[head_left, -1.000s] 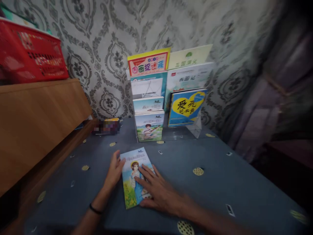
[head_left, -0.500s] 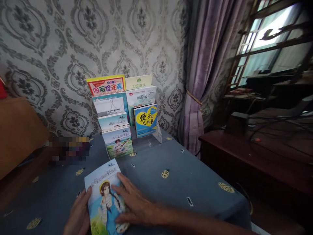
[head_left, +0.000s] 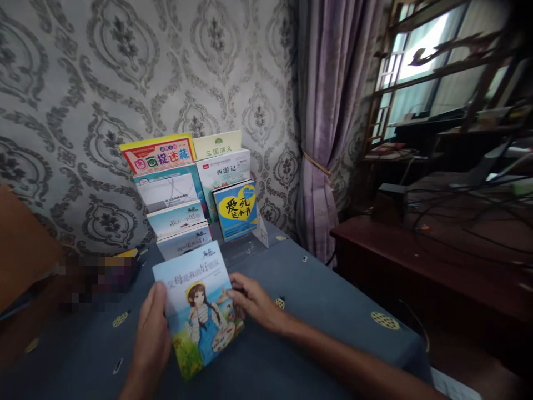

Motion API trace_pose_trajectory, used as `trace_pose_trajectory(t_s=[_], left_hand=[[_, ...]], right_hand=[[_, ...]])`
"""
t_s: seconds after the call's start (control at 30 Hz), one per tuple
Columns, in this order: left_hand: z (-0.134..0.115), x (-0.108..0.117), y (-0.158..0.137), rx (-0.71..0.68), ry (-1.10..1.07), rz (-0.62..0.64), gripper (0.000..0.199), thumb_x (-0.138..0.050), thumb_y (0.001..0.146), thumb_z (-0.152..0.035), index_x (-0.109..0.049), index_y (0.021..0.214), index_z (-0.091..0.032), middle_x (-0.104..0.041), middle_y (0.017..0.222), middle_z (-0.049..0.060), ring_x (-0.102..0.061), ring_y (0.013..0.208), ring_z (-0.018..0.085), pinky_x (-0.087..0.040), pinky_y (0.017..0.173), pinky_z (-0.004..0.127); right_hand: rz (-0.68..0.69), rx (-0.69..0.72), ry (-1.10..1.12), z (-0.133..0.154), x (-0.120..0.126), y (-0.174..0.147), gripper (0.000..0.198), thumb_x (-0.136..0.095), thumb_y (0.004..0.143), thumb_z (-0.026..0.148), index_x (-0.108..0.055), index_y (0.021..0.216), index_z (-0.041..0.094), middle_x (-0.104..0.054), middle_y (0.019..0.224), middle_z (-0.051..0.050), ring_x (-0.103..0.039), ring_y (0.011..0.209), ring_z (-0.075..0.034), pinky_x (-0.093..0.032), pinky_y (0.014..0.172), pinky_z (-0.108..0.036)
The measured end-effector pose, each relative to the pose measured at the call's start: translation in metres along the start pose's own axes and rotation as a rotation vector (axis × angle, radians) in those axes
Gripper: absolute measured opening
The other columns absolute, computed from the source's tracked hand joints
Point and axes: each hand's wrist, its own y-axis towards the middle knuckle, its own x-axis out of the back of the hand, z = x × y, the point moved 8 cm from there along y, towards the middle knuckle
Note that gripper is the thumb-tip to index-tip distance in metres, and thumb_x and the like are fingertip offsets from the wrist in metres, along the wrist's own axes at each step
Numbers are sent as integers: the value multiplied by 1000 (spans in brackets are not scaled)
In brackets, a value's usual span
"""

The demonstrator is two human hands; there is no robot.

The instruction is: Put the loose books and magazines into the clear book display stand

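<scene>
Head view, wall (head_left: 158, 94): grey damask paper, fills the back.
Bench (head_left: 316, 316): dark blue-grey cloth over it, runs toward the wall.
Purple curtain (head_left: 328, 83): hangs to the right of the displayed books, gathered low.
Book rack (head_left: 262, 233): clear, stands on the bench near the wall; two columns of books, cover outward. Picture book (head_left: 156, 158), yellow and red, tops the left column; blue book (head_left: 236, 211) with yellow heart fronts the right.
Held book (head_left: 200, 311): pale blue cover, drawn figure in yellow hat; tilted, cover up, in front of the rack's left column. Clearance above the bench cannot be judged.
Left hand (head_left: 154, 322): clamped on the left edge, thumb over the cover.
Right hand (head_left: 252, 300): gripping the opposite edge; hands apart from each other.
Tie cord (head_left: 317, 163): gold, around the curtain.
Pineapple print (head_left: 385, 320): yellow, on the cloth near the bench's right edge.
</scene>
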Motion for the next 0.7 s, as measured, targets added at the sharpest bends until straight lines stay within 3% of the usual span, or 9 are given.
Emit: trace_pose_trajectory(t_s=[0.13,0.3,0.5,0.7], left_hand=[[-24,-53,7,-243,258,205,46,-62,88,-57,-68,108,-17,-74,100,6,-68,101,24,-54,90,32],[-63,-125,-2,-640,627,413,40,-43,96,-55,-61,89,-20,-67,81,2,-63,82,21,-48,76,30],[-99,-175,-4,-1029,946,322,31,-36,99,-40,-41,72,-24,-53,70,1,-54,68,21,-41,66,32],[-111,-201,6,-1116,888,287,24,-42,99,-29,-40,75,-24,-57,72,0,-61,69,19,-48,67,32]], right_hand=[[-98,72,-90,14,50,8,37,-53,96,53,-60,112,21,-67,94,-4,-61,76,-16,-48,61,-27],[-267,199,-212,30,109,21,33,-52,97,48,-59,115,22,-66,103,-7,-63,90,-21,-54,73,-34],[-442,316,-371,45,157,48,34,-49,97,47,-57,118,23,-66,99,-6,-63,87,-22,-54,78,-38],[-561,449,-448,62,184,81,31,-44,99,44,-54,121,24,-68,106,-8,-64,92,-22,-54,86,-39]])
